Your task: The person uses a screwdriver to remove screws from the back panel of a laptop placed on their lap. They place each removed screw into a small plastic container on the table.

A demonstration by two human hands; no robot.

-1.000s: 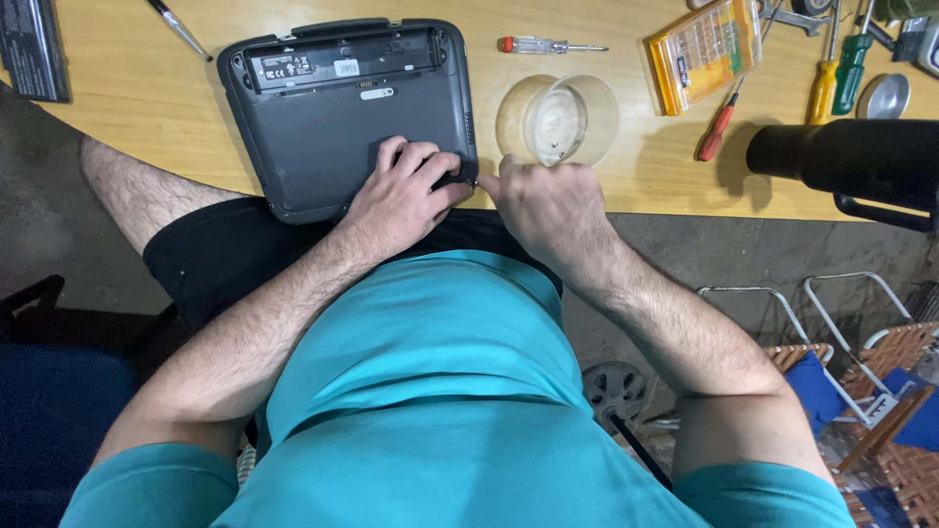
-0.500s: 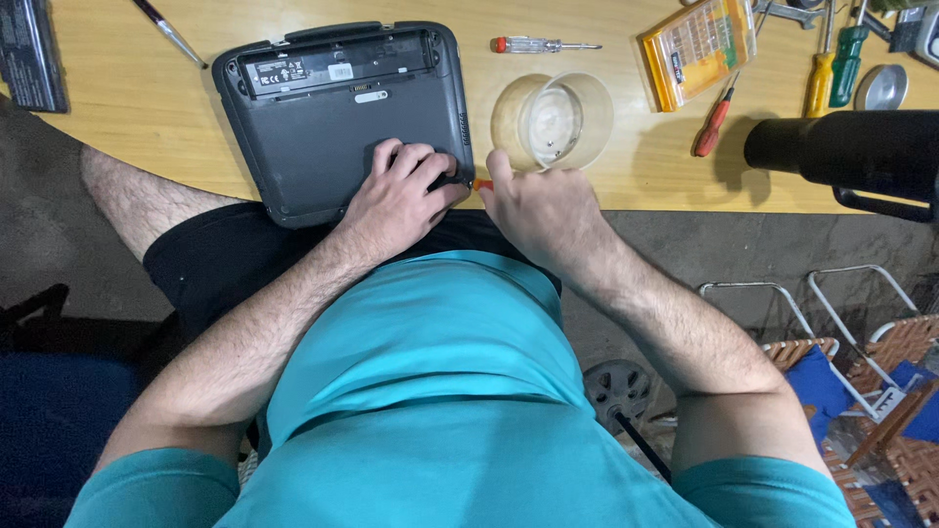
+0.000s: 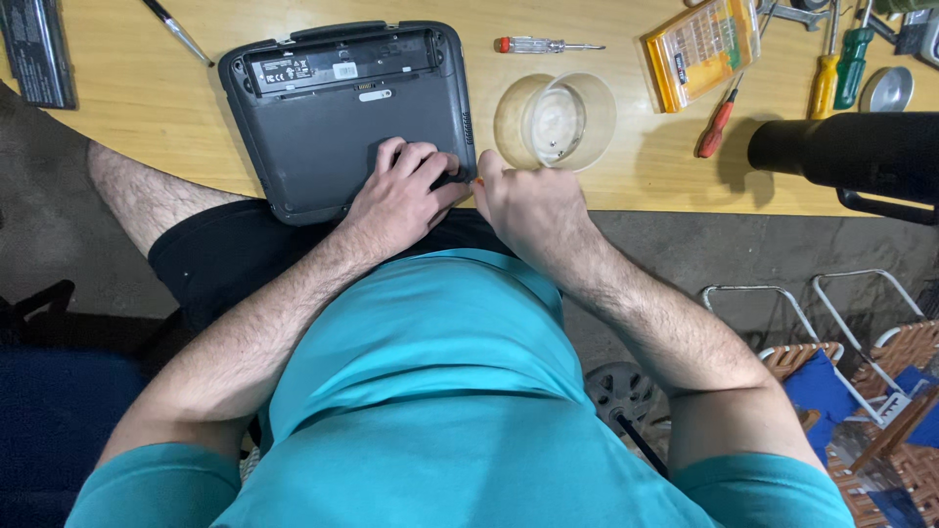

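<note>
Tool in right hand (image 3: 536, 207) mostly hidden – type unclear.

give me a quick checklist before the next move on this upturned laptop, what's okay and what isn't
1. Left hand pressing on the grey laptop: ok.
2. Right hand closed on a tool at the laptop's near right corner: ok; only an orange bit shows.
3. Tool tip seated: cannot tell, hidden by fingers.
4. Clear plastic cup beside the right hand: ok.
5. Laptop fully on the table: not ok, near edge overhangs.
</note>
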